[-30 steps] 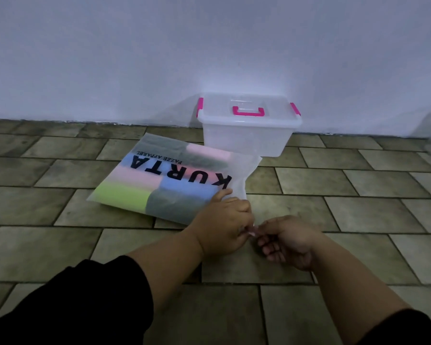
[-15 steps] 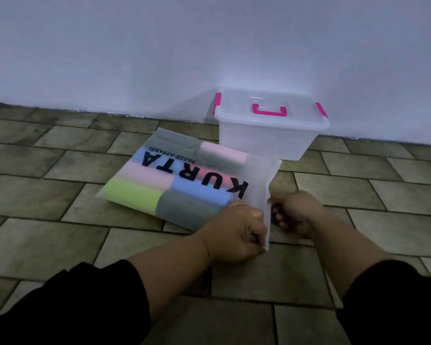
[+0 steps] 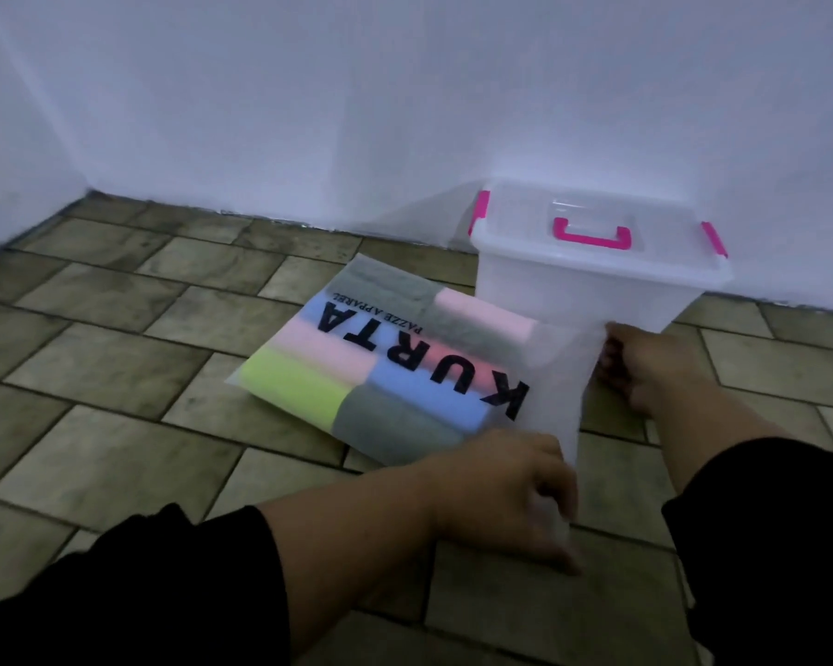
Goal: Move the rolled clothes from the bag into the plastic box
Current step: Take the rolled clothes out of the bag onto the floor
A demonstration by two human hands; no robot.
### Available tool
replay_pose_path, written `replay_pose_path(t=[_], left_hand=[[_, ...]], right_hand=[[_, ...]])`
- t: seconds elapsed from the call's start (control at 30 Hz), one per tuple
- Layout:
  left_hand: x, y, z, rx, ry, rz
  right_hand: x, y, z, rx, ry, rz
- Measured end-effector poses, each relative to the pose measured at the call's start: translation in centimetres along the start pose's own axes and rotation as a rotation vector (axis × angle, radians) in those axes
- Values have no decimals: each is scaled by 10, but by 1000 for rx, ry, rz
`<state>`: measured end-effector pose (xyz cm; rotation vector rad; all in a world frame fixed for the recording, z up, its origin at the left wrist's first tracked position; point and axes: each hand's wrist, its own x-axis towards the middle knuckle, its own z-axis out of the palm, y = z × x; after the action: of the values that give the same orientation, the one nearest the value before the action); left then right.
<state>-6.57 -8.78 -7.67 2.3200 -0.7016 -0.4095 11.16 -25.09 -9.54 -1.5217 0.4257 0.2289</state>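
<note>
Pinching the bag [image 3: 405, 358] mouth, left hand [image 3: 501, 492] and right hand [image 3: 645, 362] sit farther apart now; centre right, plastic half-hides the right's grip.

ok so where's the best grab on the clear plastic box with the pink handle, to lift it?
On the clear plastic box, take the pink handle on top, coming from straight above: the white wall blocks the back, the frosted bag lies in front. Pink side latches look down, so the lid should probably hold.

The tiled floor [image 3: 116, 358] bears the bag [image 3: 405, 367] and plastic box [image 3: 592, 290].
</note>
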Motion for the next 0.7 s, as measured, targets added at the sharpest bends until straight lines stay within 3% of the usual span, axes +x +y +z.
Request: replay_pose_path(t=[0.13, 0.27, 0.37, 0.57, 0.63, 0.7], left_hand=[[37, 6, 5, 273, 402, -184], [70, 11, 3, 392, 405, -327], [73, 3, -9, 170, 403, -401], [38, -23, -64, -612, 477, -510], [27, -27, -74, -618, 511, -500], [17, -32, -86, -355, 543, -480]], right_hand=[[-24, 7, -17, 74, -119, 27], [-63, 21, -33, -8, -145, 81], [-91, 32, -40, -58, -186, 114], [-127, 43, -6, -339, -265, 45], [-133, 47, 15, -483, -264, -29], [-134, 52, 26, -625, -218, -142]])
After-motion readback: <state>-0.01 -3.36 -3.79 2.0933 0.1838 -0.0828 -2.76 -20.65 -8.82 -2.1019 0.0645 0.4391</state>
